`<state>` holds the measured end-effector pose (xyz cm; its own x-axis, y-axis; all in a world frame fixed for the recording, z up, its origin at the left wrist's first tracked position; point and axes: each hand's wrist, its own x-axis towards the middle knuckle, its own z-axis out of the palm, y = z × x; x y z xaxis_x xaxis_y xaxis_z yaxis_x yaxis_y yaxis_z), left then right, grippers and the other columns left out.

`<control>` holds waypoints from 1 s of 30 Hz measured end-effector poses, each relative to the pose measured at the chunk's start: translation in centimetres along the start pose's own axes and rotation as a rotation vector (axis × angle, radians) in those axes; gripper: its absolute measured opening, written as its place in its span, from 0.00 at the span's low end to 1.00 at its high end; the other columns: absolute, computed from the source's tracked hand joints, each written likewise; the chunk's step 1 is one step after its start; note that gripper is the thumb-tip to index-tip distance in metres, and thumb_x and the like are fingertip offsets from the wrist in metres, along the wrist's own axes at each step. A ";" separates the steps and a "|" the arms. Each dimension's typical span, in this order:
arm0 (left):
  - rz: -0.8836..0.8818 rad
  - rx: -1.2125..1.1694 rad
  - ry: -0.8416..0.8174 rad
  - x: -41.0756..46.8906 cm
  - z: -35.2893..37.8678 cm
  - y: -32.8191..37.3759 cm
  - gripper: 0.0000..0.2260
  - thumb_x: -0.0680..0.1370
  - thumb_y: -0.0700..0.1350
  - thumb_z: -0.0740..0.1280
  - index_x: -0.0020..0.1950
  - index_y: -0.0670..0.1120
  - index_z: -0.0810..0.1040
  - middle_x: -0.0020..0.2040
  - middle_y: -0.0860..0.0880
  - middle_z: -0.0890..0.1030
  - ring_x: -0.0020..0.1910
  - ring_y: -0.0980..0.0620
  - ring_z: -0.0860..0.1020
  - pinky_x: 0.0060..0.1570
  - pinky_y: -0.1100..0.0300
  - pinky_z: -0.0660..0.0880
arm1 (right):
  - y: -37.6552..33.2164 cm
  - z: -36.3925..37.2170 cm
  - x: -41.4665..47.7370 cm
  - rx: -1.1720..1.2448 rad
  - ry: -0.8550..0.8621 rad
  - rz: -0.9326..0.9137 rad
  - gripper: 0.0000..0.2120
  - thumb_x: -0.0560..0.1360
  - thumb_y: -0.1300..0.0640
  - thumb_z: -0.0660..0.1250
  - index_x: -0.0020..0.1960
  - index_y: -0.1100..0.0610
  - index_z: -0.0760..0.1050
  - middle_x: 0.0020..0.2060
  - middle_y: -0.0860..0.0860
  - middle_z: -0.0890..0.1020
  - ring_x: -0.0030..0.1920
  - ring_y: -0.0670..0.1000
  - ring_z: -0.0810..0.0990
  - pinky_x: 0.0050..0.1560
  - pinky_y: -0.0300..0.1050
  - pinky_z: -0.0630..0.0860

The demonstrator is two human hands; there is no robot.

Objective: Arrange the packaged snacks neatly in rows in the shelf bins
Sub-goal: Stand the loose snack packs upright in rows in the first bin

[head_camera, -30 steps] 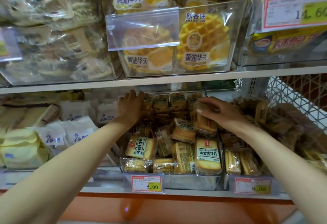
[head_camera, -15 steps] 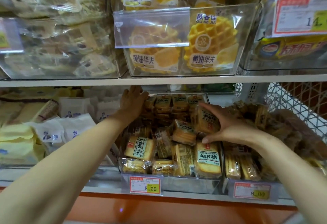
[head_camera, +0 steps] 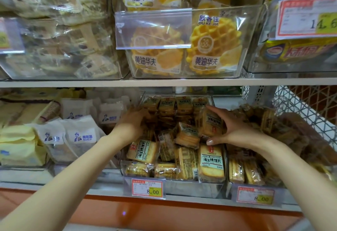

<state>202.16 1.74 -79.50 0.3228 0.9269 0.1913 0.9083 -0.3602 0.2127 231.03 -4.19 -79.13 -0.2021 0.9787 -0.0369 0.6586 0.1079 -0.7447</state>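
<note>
Packaged snacks [head_camera: 184, 159] lie jumbled in the middle clear bin [head_camera: 193, 189] on the lower shelf [head_camera: 102, 191]. The right hand [head_camera: 235, 130], reaching in from the right, clamps one packet [head_camera: 209, 123] (label turned sideways) above the heap, thumb beneath and fingers curled over its top. The left hand [head_camera: 131, 123] lies against the back-left packets; its fingers are blurred, so I cannot tell whether they grip.

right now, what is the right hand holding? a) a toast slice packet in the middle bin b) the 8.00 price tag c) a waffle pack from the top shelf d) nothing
a: the right hand has its thumb and fingers curled round an upright toast slice packet at the back right of the middle bin.
</note>
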 end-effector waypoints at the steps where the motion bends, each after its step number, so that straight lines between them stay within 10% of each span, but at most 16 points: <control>1: -0.006 -0.009 -0.033 -0.1 -0.1 -0.2 0.12 0.76 0.40 0.65 0.59 0.47 0.75 0.62 0.46 0.75 0.61 0.45 0.72 0.58 0.55 0.70 | 0.0 0.0 0.0 0.009 0.008 -0.001 0.48 0.63 0.53 0.78 0.73 0.39 0.52 0.73 0.47 0.59 0.71 0.48 0.60 0.69 0.44 0.60; 10: 0.084 -0.027 -0.437 -2.1 -3.9 0.9 0.27 0.69 0.54 0.73 0.66 0.52 0.70 0.59 0.56 0.71 0.59 0.55 0.71 0.58 0.62 0.68 | -0.1 0.1 0.4 -0.003 0.033 -0.020 0.46 0.64 0.51 0.78 0.73 0.41 0.55 0.71 0.48 0.63 0.68 0.48 0.64 0.65 0.42 0.63; 18: 0.041 0.170 -0.404 -3.7 -1.9 1.0 0.27 0.68 0.56 0.73 0.65 0.53 0.71 0.61 0.50 0.69 0.62 0.49 0.68 0.63 0.50 0.65 | -2.8 0.1 -0.3 -0.209 0.145 -0.099 0.43 0.65 0.42 0.74 0.73 0.40 0.55 0.74 0.46 0.57 0.74 0.48 0.53 0.71 0.47 0.54; 24: 0.064 0.082 -0.101 -4.5 -2.1 0.5 0.23 0.66 0.55 0.75 0.57 0.50 0.74 0.52 0.54 0.72 0.56 0.50 0.71 0.55 0.55 0.65 | -3.8 3.1 0.9 -0.838 0.129 -0.341 0.38 0.65 0.29 0.63 0.71 0.44 0.63 0.71 0.42 0.64 0.75 0.47 0.47 0.70 0.57 0.28; 30: -0.161 -0.412 0.323 -5.4 -2.0 1.0 0.15 0.68 0.50 0.75 0.48 0.50 0.74 0.43 0.53 0.77 0.43 0.53 0.76 0.38 0.61 0.70 | -3.9 4.5 1.7 -0.933 0.084 -0.288 0.38 0.65 0.29 0.63 0.70 0.47 0.66 0.65 0.46 0.74 0.73 0.48 0.60 0.70 0.62 0.30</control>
<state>200.79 -3.88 -78.42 0.0313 0.9179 0.3956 0.7394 -0.2877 0.6088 224.84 -3.75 -79.26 -0.4165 0.8985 0.1384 0.9081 0.4040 0.1099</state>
